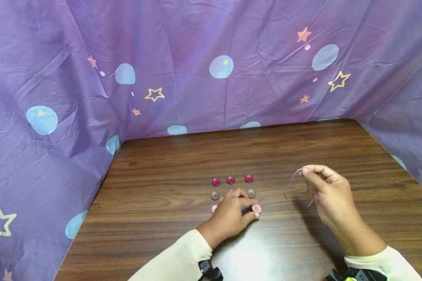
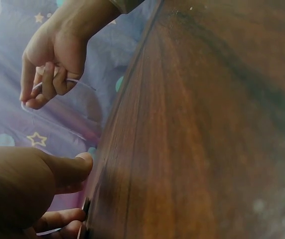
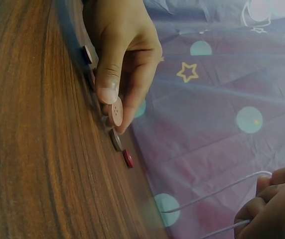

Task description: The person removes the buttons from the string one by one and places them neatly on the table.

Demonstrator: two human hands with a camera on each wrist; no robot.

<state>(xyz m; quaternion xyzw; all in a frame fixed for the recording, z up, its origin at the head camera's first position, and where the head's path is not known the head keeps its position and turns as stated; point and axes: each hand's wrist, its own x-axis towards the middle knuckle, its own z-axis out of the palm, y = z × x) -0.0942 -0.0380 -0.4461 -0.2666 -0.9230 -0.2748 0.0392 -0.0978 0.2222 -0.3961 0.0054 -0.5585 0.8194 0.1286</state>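
Observation:
A pink four-hole button [image 1: 256, 208] is pinched between thumb and finger of my left hand [image 1: 230, 214], low over the table. In the right wrist view that button [image 3: 116, 111] stands tilted on edge at the fingertips. My right hand [image 1: 332, 195], off to the right and raised, pinches a thin purple string [image 1: 293, 179] near one end; the rest runs through the curled fingers. Three dark red buttons [image 1: 230, 180] lie in a row beyond my left hand. Grey-brown buttons [image 1: 215, 196] flank its fingers, and another pink button [image 1: 214, 208] is partly covered by it.
Everything lies on a brown wood-grain table [image 1: 161, 168]. A purple cloth [image 1: 183, 50] with stars and blue spots hangs behind the table and at both sides. Bright light reflects off the table's near part.

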